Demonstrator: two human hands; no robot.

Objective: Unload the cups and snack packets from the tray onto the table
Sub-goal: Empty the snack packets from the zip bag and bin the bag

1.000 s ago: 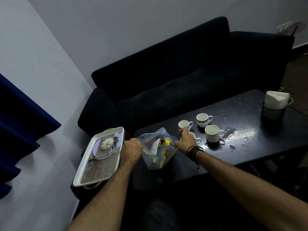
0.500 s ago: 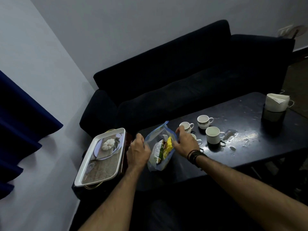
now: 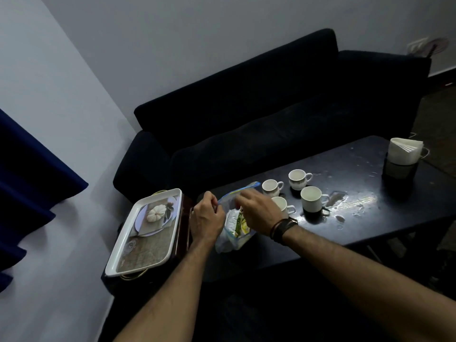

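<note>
You are standing over the dark table (image 3: 370, 233), which is taking everything you unload, and that is likely why the white tray (image 3: 116, 264) is sitting bare on a stand just left of it. Four cups (image 3: 311, 198) are grouped upright near the table's left end, close together but apart from each other, handles mostly turned right — presumably set down where your reach ends. A napkin holder (image 3: 404, 153) is sitting well apart at the far corner, beyond a wet patch. The clear zip bag (image 3: 234, 239) of snack packets is resting on the table's near-left corner, between your hands. Your left hand (image 3: 206, 215) is pinching the bag's top edge to keep the mouth up, while your right hand (image 3: 256, 211) is hovering over the opening, fingers loosely bent — whether it is gripping anything, I cannot tell
</note>
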